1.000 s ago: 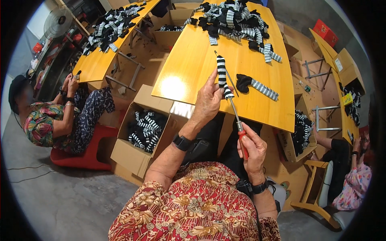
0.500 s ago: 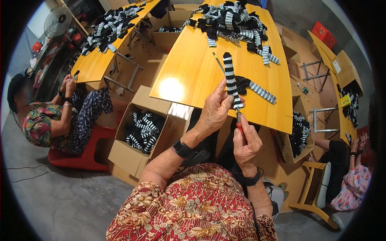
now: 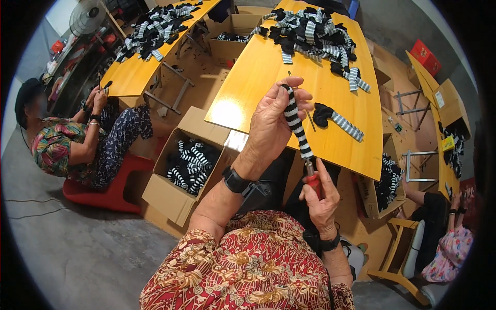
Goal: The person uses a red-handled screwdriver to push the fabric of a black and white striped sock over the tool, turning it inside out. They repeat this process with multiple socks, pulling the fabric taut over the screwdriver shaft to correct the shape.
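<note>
My right hand (image 3: 322,199) is closed around the red handle (image 3: 313,181) of a screwdriver-like tool, held upright over the table's near edge. Its metal shaft enters the lower end of a black-and-white striped sock (image 3: 296,124); the part inside is hidden. The sock's dark top end is gripped by my left hand (image 3: 273,116), thumb against it. A thin rod (image 3: 310,120) runs behind the left fingers, also in that hand. On the yellow table (image 3: 237,95), just right of the left hand, lies a grey-striped sock with a black end (image 3: 341,124).
A heap of socks (image 3: 315,36) covers the table's far end. Open cartons of striped socks stand at left (image 3: 160,201) and right (image 3: 369,194). One person (image 3: 67,144) sits on a red stool at left; another person (image 3: 449,250) is at far right.
My left hand has moved up from the striped sock's lower part to its top end. The sock and tool now tilt left and sit a little lower. The view has shifted slightly.
</note>
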A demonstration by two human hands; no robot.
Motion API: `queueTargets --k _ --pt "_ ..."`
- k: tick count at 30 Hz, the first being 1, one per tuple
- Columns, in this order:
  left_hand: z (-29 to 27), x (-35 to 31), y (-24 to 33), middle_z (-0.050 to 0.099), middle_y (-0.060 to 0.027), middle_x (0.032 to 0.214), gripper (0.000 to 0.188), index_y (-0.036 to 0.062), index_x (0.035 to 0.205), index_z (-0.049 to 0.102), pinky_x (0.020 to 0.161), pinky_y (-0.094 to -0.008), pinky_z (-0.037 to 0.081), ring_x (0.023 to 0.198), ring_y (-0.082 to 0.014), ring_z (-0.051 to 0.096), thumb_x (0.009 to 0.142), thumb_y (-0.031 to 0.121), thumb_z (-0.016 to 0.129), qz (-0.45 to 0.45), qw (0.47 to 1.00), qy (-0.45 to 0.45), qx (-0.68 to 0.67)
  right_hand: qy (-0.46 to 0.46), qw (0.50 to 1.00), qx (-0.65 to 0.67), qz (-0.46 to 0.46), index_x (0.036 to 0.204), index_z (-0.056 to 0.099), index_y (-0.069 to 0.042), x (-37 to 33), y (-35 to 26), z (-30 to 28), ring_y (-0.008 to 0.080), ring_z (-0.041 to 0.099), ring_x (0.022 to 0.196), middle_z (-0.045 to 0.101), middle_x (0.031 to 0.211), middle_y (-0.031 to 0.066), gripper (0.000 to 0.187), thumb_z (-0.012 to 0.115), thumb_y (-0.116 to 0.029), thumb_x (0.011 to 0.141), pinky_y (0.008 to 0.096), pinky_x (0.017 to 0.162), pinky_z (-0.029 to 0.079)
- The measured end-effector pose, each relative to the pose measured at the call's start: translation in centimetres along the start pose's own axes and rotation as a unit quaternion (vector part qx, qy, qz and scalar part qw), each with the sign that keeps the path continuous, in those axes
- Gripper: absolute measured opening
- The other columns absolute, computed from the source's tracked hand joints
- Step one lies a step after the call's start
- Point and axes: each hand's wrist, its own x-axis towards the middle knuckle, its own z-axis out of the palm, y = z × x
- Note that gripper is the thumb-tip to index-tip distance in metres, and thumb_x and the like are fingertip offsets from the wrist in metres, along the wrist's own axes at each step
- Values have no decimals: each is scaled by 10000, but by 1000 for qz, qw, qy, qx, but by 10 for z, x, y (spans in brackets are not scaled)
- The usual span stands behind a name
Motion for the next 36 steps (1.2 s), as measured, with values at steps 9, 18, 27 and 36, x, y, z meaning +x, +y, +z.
queueTargets --k 9,18,27,36 --pt "-8 6 8 640 -83 966 435 11 1315 435 535 -194 373 585 -63 488 1031 338 399 21 1000 -20 -1 -8 994 -65 -88 1252 608 -26 -6 6 -12 161 602 754 642 937 110 442 626 47 817 262 665 491" --pt "8 -1 -6 653 -85 950 602 72 1468 245 446 -166 295 475 -23 362 998 357 489 71 988 -43 133 -8 998 -21 -54 1208 643 -33 3 -2 -19 156 606 770 646 930 85 458 642 103 771 258 689 489" --pt "22 0 -18 643 -52 887 694 120 1486 166 442 -124 314 489 1 375 955 228 600 101 989 44 99 44 999 -11 -23 1226 630 -28 0 -9 5 150 583 784 623 896 79 444 632 66 792 264 714 471" --pt "17 11 -28 569 8 735 428 63 1324 451 424 -133 286 499 7 382 955 219 603 121 977 130 118 23 994 79 67 1274 581 1 6 -5 20 127 553 709 610 880 58 427 614 13 848 242 658 461"
